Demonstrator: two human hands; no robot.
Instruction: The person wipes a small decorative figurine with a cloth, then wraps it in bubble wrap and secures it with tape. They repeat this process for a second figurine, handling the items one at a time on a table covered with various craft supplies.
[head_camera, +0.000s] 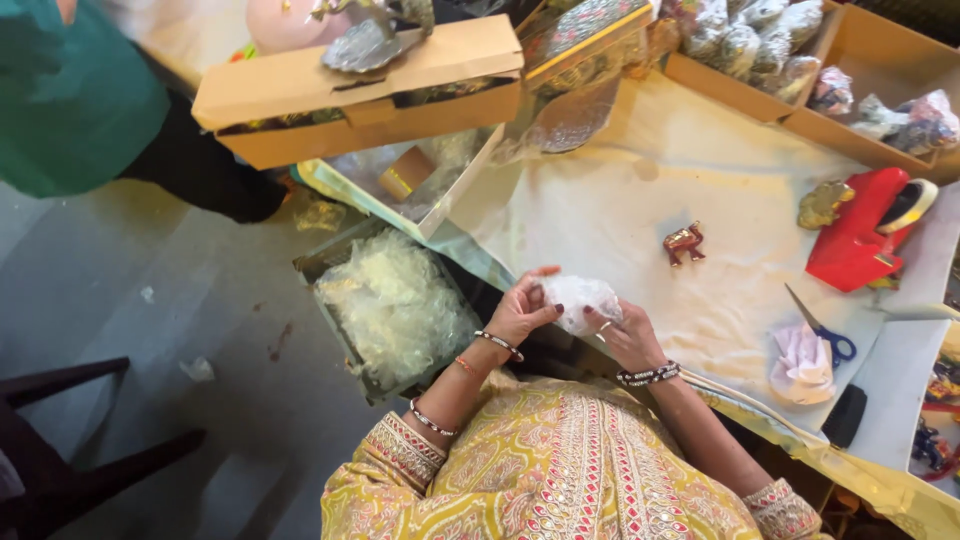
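Hands, two (522, 308) (628, 335), grip one white bundle (580, 298); one figurine (684, 242) nearby.

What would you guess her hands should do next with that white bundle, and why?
Probably fold the loose wrap tighter around the white bundle. Both the left hand and the right hand grip it above the table edge, and it looks only loosely gathered. The red tape dispenser lies off to the right, untouched.

left hand (520, 310): fingers curled, gripping | right hand (628, 335): fingers curled, gripping
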